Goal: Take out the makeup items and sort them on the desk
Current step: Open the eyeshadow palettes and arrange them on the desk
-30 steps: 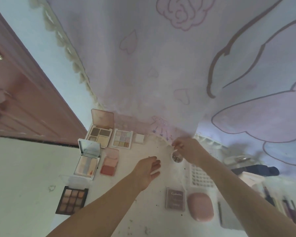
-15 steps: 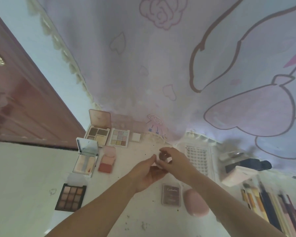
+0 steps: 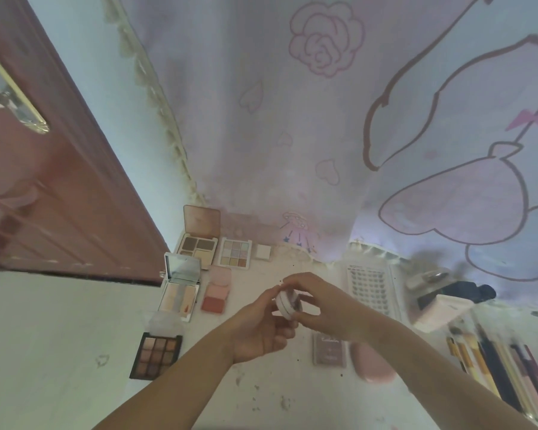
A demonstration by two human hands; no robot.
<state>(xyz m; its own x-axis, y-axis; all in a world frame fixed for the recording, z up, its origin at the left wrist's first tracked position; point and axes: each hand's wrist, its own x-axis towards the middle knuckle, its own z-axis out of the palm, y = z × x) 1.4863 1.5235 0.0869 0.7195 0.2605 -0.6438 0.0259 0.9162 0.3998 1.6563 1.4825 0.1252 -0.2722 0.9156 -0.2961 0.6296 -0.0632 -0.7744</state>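
Small round jar point(image 3: 288, 304) held mid-air over desk point(image 3: 59, 352) centre, left hand point(image 3: 261, 330) pinching from 7 o'clock, right hand point(image 3: 320, 301) curled round from 3; risk: a fumble here likely drops it onto the open blush compact point(image 3: 216, 293) at 9 o'clock.

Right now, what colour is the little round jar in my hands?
White, with a thin dark line around its side; the small round jar shows in the head view.

At frame centre, both hands hold a small round white jar point(image 3: 288, 304). The left hand point(image 3: 261, 327) pinches it. The right hand point(image 3: 320, 302) grips it above the white counter point(image 3: 59, 352).
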